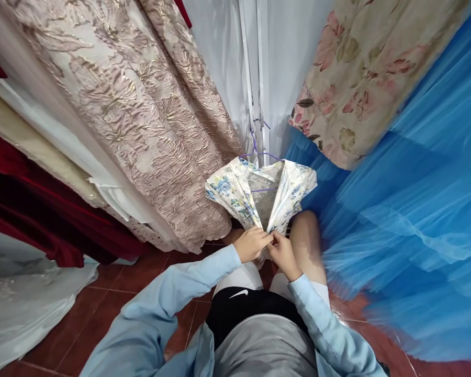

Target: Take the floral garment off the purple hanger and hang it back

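A white shirt (235, 193) with blue and yellow flowers hangs in front of my knees on a thin purple wire hanger (254, 141). Its collar and upper front lie spread in a V. At the bottom of that V, my left hand (253, 244) pinches the front edge of the shirt. My right hand (282, 254) is closed on the same spot from the other side, fingertips touching those of the left. Whatever small part of the shirt lies between the fingertips is hidden. The shirt's lower part is mostly covered by my hands.
A pink-gold brocade gown (141, 115) hangs to the left, with dark red cloth (31, 199) beyond it. On the right hang a floral dress (349, 84) and blue tulle (424, 220). White metal poles (264, 78) stand behind the hanger. The floor (113, 293) is red tile.
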### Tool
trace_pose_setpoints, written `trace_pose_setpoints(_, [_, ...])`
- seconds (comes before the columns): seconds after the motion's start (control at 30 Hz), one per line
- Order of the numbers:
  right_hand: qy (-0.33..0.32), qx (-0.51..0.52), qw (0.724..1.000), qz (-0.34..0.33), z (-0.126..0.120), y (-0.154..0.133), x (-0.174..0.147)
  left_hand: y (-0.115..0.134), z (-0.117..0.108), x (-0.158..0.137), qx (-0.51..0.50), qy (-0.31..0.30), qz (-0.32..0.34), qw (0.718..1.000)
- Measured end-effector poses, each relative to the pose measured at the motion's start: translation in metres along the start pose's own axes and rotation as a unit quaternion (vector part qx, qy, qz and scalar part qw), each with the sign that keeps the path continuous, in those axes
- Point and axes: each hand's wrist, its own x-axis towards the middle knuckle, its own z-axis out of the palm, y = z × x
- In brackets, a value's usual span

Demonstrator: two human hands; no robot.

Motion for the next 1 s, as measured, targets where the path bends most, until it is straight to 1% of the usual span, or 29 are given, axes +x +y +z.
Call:
trace_pose_setpoints(0.1, [0.002,0.0,1.0,0.01,0.003,0.004,-0.007,0.003,0.006,-0.004,0.0,-0.008,0.011,1.0])
trace_pose_setpoints(0.17, [0.001,0.009,1.0,0.019,0.004,0.005,-0.011,0.002,0.006,-0.004,-0.003,-0.009,0.026,1.0])
trace_pose_setpoints(0.27, [-0.007,0.032,0.999,0.033,0.002,0.002,-0.013,-0.007,-0.004,-0.001,-0.019,0.003,0.034,0.999])
trace_pose_setpoints(0.4, [-0.017,0.048,0.998,0.033,-0.008,-0.009,-0.01,-0.02,-0.02,0.009,-0.061,0.028,0.032,0.997])
trace_pose_setpoints(0.47, [-0.01,0.057,0.998,0.031,-0.013,-0.013,-0.008,-0.023,-0.022,0.014,-0.104,0.056,0.016,0.993])
trace_pose_setpoints(0.53, [0.005,0.063,0.998,0.028,-0.017,-0.017,-0.008,-0.022,-0.02,0.016,-0.147,0.095,-0.016,0.984])
trace_pose_setpoints(0.63, [0.023,0.072,0.997,0.016,-0.018,-0.02,-0.01,-0.016,-0.014,0.015,-0.172,0.132,-0.056,0.975])
trace_pose_setpoints(0.7, [0.023,0.078,0.997,0.009,-0.017,-0.021,-0.012,-0.008,-0.01,0.012,-0.146,0.128,-0.046,0.98])
trace_pose_setpoints(0.8, [0.026,0.066,0.997,0.007,-0.016,-0.017,-0.014,0.002,-0.007,0.008,-0.083,0.092,-0.001,0.992])
trace_pose_setpoints(0.87, [0.031,0.05,0.998,0.01,-0.016,-0.014,-0.014,0.005,-0.006,0.007,-0.065,0.07,0.015,0.995])
trace_pose_setpoints(0.93, [0.029,0.042,0.999,0.014,-0.018,-0.011,-0.012,0.004,-0.004,0.006,-0.089,0.072,0.007,0.993])
trace_pose_setpoints(1.0, [0.025,0.046,0.998,0.017,-0.019,-0.009,-0.011,0.002,-0.002,0.005,-0.169,0.107,-0.032,0.979])
